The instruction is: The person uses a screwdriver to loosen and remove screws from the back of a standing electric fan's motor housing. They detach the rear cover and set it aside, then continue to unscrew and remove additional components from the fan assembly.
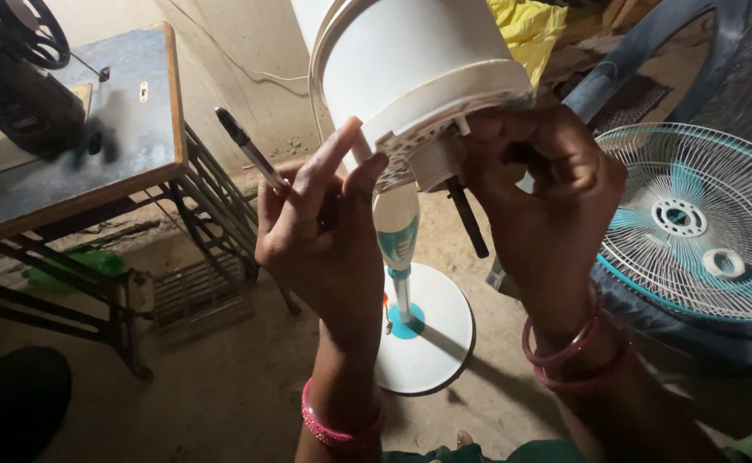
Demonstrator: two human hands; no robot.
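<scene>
My left hand (320, 231) grips a thin screwdriver (247, 150) whose shaft sticks up to the left, and its fingers touch the rim of a white fan motor housing (410, 69). My right hand (547, 197) holds the housing from the right, close to its ribbed back and the dark motor shaft (468, 219) that points down. The housing sits on top of a white and teal pedestal stand (397, 236) with a round white base (432, 339) on the floor. Pink bangles circle both wrists.
A teal and white fan grille with blades (702, 223) lies to the right. A treadle sewing machine table (93, 146) with a metal frame stands on the left. Yellow cloth (526, 30) lies behind the fan. A dark shape (12, 399) sits at the bottom left.
</scene>
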